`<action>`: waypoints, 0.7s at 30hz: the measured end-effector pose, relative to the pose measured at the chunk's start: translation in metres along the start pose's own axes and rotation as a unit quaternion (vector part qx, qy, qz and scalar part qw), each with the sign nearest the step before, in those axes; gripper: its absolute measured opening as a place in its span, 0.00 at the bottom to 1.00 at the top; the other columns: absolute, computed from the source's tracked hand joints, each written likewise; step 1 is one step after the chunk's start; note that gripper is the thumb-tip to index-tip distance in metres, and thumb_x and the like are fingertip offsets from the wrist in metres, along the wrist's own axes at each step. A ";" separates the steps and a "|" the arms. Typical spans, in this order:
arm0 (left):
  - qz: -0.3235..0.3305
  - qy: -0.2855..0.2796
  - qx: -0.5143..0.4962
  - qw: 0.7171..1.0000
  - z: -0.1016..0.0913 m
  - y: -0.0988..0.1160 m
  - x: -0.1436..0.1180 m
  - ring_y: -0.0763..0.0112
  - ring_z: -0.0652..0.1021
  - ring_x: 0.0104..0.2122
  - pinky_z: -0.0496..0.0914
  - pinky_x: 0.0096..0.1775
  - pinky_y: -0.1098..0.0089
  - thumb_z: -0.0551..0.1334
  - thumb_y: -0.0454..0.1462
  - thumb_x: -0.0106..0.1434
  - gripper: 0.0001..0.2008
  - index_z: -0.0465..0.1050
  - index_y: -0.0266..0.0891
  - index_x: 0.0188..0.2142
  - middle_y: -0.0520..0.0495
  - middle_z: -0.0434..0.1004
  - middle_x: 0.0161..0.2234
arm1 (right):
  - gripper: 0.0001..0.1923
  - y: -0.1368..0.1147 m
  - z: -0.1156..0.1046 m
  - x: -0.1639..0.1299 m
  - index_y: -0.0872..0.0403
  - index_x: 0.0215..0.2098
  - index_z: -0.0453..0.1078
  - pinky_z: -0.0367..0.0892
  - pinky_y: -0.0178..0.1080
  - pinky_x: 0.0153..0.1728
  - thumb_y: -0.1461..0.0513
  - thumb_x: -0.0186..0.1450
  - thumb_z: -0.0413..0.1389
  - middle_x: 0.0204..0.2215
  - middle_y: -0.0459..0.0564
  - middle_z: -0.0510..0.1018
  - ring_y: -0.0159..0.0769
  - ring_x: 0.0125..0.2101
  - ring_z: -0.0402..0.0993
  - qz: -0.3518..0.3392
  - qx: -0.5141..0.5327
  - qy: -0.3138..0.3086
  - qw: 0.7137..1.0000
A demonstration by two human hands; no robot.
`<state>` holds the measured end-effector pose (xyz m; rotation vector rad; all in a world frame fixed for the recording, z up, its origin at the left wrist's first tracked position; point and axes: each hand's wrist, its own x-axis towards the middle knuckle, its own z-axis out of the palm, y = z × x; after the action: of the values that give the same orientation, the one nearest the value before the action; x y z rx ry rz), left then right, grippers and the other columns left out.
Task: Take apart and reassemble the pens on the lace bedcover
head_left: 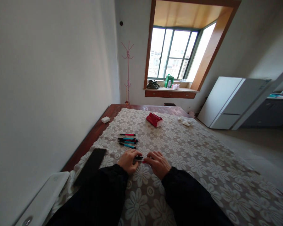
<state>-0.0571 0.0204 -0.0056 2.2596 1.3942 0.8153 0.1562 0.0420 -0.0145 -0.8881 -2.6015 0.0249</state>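
My left hand [127,160] and my right hand [158,163] rest close together on a floral lace tablecloth [202,163]. Between them they hold a small pen [140,158] with a black part on the left side and a red part on the right side. Both hands have their fingers closed on it. Just beyond my hands lie several pens [128,140] in a loose row, red, black and blue. Both my sleeves are black.
A black flat rectangular object [91,165] lies at the left beside my arm. A red packet [154,120], a small white box [105,119] and crumpled white paper [184,121] lie farther off. A white wall runs along the left; a white fridge [228,103] stands at the right.
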 end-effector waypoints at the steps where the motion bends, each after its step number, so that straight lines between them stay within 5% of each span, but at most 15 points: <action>1: 0.002 0.001 0.001 1.000 0.000 0.000 0.000 0.61 0.72 0.45 0.66 0.49 0.63 0.59 0.29 0.50 0.19 0.73 0.42 0.42 0.46 0.76 0.41 | 0.10 0.000 0.000 0.000 0.48 0.43 0.72 0.56 0.41 0.40 0.65 0.69 0.50 0.38 0.50 0.73 0.38 0.39 0.65 0.001 -0.003 0.003 1.000; 14: 0.003 0.011 0.001 1.000 0.000 0.000 0.000 0.61 0.72 0.44 0.66 0.49 0.64 0.60 0.29 0.49 0.18 0.72 0.42 0.42 0.47 0.75 0.41 | 0.11 -0.002 -0.008 0.002 0.48 0.42 0.73 0.55 0.42 0.41 0.67 0.67 0.52 0.38 0.50 0.73 0.39 0.40 0.65 0.005 -0.019 0.014 1.000; 21: 0.002 0.005 -0.001 1.000 0.001 -0.002 0.000 0.61 0.72 0.43 0.65 0.48 0.64 0.60 0.29 0.49 0.18 0.71 0.41 0.41 0.47 0.75 0.40 | 0.08 0.008 -0.013 -0.001 0.50 0.38 0.73 0.54 0.41 0.44 0.65 0.68 0.51 0.38 0.49 0.74 0.38 0.41 0.67 0.077 0.028 0.023 0.996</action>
<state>-0.0581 0.0215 -0.0073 2.2606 1.3917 0.8296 0.1659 0.0462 -0.0041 -1.0539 -2.4729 0.1184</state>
